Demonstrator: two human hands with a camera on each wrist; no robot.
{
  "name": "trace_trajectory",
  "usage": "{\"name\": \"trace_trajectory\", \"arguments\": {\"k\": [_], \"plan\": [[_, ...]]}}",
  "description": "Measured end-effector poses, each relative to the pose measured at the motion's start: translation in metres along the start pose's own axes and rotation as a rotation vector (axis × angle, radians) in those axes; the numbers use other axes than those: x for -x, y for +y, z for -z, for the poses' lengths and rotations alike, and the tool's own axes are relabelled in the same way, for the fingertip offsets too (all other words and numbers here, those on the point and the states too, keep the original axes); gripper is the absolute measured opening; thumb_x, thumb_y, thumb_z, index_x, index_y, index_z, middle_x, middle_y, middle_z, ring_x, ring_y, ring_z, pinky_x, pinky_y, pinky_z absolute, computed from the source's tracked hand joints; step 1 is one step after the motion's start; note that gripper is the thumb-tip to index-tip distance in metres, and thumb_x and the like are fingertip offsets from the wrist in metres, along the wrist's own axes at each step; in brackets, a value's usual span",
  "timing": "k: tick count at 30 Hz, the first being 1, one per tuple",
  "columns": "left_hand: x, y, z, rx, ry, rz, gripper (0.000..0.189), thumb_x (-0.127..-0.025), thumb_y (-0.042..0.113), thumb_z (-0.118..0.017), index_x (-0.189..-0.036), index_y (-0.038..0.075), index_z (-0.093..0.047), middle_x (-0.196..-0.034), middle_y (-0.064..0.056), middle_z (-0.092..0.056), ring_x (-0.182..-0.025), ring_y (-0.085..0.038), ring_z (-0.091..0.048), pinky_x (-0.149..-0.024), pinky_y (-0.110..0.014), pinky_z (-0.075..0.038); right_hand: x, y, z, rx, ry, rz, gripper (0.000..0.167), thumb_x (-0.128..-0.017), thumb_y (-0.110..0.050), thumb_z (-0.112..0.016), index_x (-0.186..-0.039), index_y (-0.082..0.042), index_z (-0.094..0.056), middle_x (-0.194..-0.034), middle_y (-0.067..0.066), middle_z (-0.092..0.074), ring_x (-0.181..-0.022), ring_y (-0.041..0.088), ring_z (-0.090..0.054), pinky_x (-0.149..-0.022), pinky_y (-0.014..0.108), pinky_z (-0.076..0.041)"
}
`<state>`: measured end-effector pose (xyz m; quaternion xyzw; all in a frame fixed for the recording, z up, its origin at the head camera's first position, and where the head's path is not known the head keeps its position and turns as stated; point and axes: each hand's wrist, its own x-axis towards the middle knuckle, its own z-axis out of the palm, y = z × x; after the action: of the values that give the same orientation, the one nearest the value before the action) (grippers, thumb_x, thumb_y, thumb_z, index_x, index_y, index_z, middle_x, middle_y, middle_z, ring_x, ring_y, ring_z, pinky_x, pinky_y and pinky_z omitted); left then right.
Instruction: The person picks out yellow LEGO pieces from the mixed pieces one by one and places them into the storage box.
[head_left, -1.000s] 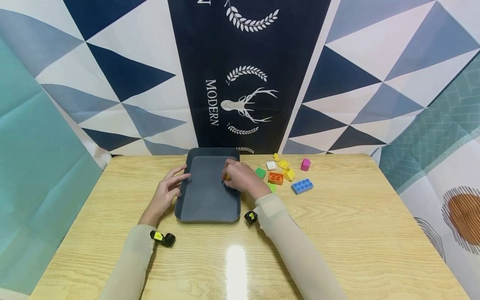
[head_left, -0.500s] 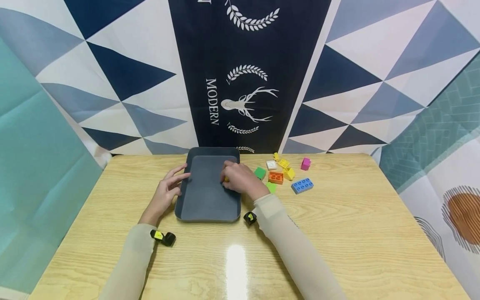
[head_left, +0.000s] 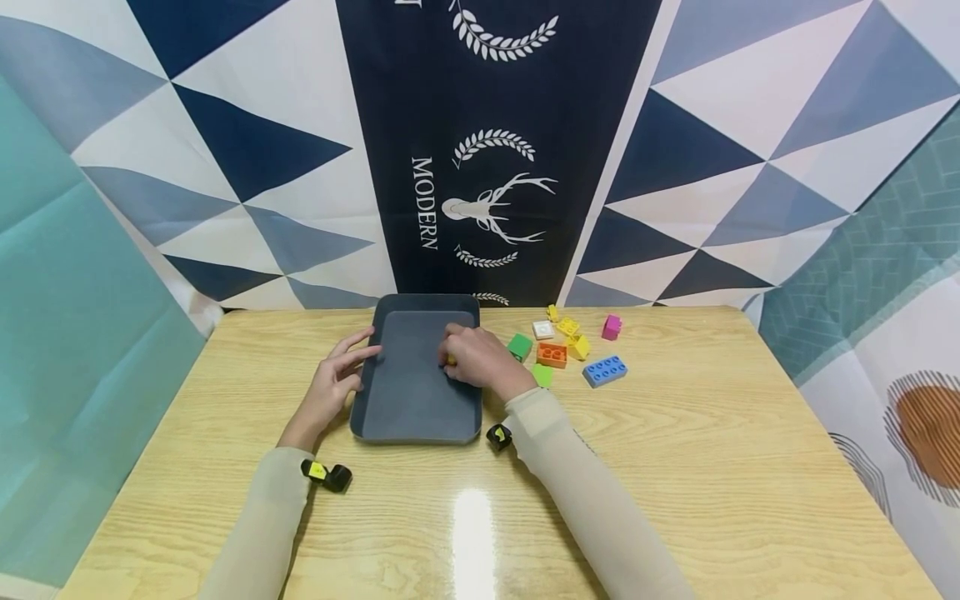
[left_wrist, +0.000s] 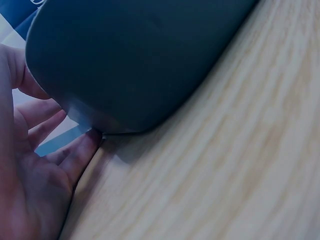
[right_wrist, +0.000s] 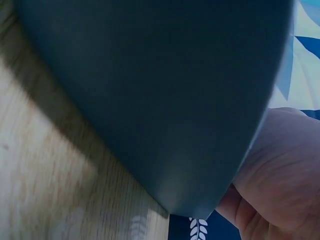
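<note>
A dark grey tray (head_left: 416, 417) lies at the back of the wooden table, left of the middle. My left hand (head_left: 332, 385) rests at its left side, two fingers stretched over the rim. In the left wrist view, other fingertips (left_wrist: 87, 142) touch the tray's outer wall (left_wrist: 125, 60). Inside the tray, near its right wall, my right hand (head_left: 474, 357) pinches a small yellow toy brick (head_left: 452, 359), mostly hidden by the fingers. The right wrist view shows only the outer wall (right_wrist: 165, 100) and part of the right hand (right_wrist: 285, 175) beyond the rim.
Right of the tray lie loose toy bricks: green (head_left: 520, 347), lime (head_left: 542, 375), orange (head_left: 551, 356), white (head_left: 543, 331), several yellow ones (head_left: 578, 347), magenta (head_left: 612, 327) and blue (head_left: 604, 372). A patterned cloth (head_left: 300, 167) hangs behind the table.
My right hand has shifted very slightly left within the tray, still pinching the yellow brick. The left hand, the tray and the loose bricks have stayed put.
</note>
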<state>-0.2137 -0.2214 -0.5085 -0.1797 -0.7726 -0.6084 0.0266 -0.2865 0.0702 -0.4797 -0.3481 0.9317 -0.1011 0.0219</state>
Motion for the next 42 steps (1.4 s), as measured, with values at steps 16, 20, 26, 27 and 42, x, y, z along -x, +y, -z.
{"name": "trace_trajectory", "arguments": {"k": [16,20,26,27,42], "plan": [[0.000,-0.001,0.000,-0.004,-0.001,-0.001,0.061,-0.091,-0.021,-0.043,-0.149,-0.017,-0.062,-0.181,-0.026,-0.036,-0.158,-0.054,-0.044,-0.112,-0.005,-0.046,0.017,-0.034,0.034,0.018,-0.027,-0.041,0.019,-0.104,-0.022,-0.082,-0.118,-0.013,-0.087,-0.122,0.009,-0.075,-0.100,0.028,-0.076,-0.095,0.046,-0.066],[0.000,-0.001,0.000,-0.007,-0.001,0.001,0.061,-0.091,-0.021,-0.043,-0.149,-0.017,-0.062,-0.181,-0.026,-0.036,-0.158,-0.053,-0.045,-0.112,-0.005,-0.046,0.017,-0.036,0.036,0.009,-0.028,-0.043,0.021,-0.103,-0.023,-0.083,-0.120,-0.012,-0.087,-0.124,0.010,-0.076,-0.098,0.026,-0.075,-0.095,0.045,-0.065],[0.000,-0.001,0.000,-0.013,-0.002,-0.001,0.061,-0.091,-0.021,-0.043,-0.149,-0.017,-0.062,-0.181,-0.026,-0.037,-0.157,-0.053,-0.045,-0.112,-0.005,-0.046,0.016,-0.036,0.037,-0.010,-0.050,-0.052,0.023,-0.103,-0.025,-0.083,-0.122,-0.013,-0.087,-0.129,0.010,-0.077,-0.101,0.026,-0.075,-0.097,0.045,-0.065],[0.000,-0.001,0.000,-0.013,-0.002,-0.002,0.061,-0.091,-0.021,-0.043,-0.149,-0.017,-0.062,-0.181,-0.026,-0.037,-0.157,-0.053,-0.045,-0.112,-0.005,-0.046,0.016,-0.036,0.037,-0.010,-0.053,-0.053,0.023,-0.103,-0.026,-0.083,-0.122,-0.014,-0.087,-0.130,0.010,-0.076,-0.101,0.026,-0.075,-0.098,0.046,-0.065],[0.001,0.000,0.000,-0.002,0.003,0.004,0.062,-0.091,-0.022,-0.044,-0.150,-0.017,-0.061,-0.180,-0.026,-0.038,-0.156,-0.035,-0.055,-0.115,-0.006,-0.046,0.017,-0.035,0.047,-0.020,-0.047,-0.038,0.024,-0.103,-0.023,-0.083,-0.124,-0.013,-0.086,-0.133,0.011,-0.076,-0.105,0.027,-0.075,-0.100,0.046,-0.065]]}}
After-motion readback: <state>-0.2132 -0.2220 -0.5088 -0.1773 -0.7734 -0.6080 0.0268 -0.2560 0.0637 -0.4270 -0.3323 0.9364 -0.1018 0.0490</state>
